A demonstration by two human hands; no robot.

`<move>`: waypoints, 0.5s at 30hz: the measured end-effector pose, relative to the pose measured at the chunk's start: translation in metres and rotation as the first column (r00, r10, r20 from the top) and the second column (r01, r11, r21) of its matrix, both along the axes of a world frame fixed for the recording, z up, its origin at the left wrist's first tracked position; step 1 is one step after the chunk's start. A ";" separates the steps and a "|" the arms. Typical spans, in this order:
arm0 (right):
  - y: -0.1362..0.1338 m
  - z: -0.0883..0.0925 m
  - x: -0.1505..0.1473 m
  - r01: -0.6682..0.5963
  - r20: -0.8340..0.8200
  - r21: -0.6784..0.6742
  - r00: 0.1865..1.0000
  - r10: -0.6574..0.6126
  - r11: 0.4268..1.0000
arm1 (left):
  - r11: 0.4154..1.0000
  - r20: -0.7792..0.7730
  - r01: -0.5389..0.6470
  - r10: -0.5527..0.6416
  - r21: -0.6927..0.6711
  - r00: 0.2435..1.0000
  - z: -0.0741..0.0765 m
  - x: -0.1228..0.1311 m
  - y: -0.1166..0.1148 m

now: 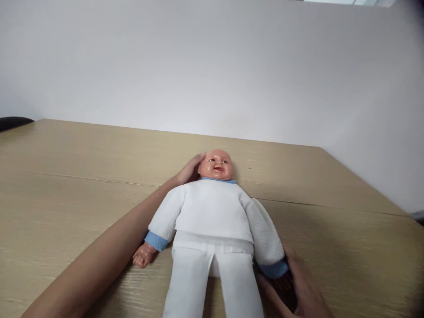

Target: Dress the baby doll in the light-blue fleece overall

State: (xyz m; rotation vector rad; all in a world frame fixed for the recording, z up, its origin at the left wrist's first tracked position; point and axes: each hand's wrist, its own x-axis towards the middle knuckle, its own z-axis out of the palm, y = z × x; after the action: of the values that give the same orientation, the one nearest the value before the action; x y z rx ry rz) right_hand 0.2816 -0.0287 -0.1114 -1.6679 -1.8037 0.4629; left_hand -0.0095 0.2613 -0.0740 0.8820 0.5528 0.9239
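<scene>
The doll [212,212] lies face up on the counter [66,176], head [217,164] toward the wall [212,66], legs toward the viewer. The left hand [190,170] rests against the side of the head, fingers [198,159] curved along it; whether they grip cannot be determined. The right hand [298,287] is at the blue cuff [274,269] of the doll's arm, fingers wrapped around the arm end just below it.

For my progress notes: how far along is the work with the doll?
Done: the doll lies face up on the table, dressed. In hand: left hand touches its head, right hand is at one blue cuff. Left: no doll hand shows from that cuff.
</scene>
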 end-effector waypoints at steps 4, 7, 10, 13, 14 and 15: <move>0.000 0.000 -0.010 0.051 -0.027 -0.004 0.998 -0.051 0.999 | 0.977 -0.030 -0.211 0.212 0.038 0.977 -0.005 -0.014 0.001; -0.005 0.000 -0.017 0.044 0.023 0.042 0.999 -0.045 0.998 | 0.942 -0.044 -0.334 0.335 0.030 0.941 -0.010 -0.033 -0.011; -0.020 0.003 -0.022 -0.025 0.134 0.136 0.991 0.007 0.990 | 0.921 -0.063 -0.387 0.389 0.051 0.919 -0.012 -0.058 -0.044; -0.047 0.007 -0.026 -0.021 0.180 0.224 0.983 -0.021 0.974 | 0.899 -0.115 -0.427 0.436 0.099 0.892 -0.012 -0.082 -0.091; -0.059 0.009 -0.027 0.009 0.167 0.250 0.985 -0.052 0.968 | 0.892 -0.144 -0.440 0.451 0.101 0.881 -0.011 -0.090 -0.107; -0.073 0.009 -0.027 0.045 0.140 0.276 0.986 -0.087 0.960 | 0.877 -0.175 -0.469 0.480 0.101 0.860 -0.009 -0.096 -0.125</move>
State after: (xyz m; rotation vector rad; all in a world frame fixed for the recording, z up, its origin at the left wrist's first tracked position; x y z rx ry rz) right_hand 0.2543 -0.1015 -0.1021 -1.5988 -1.8180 0.0541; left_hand -0.1059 0.1364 -0.0831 0.9083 0.9486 1.3134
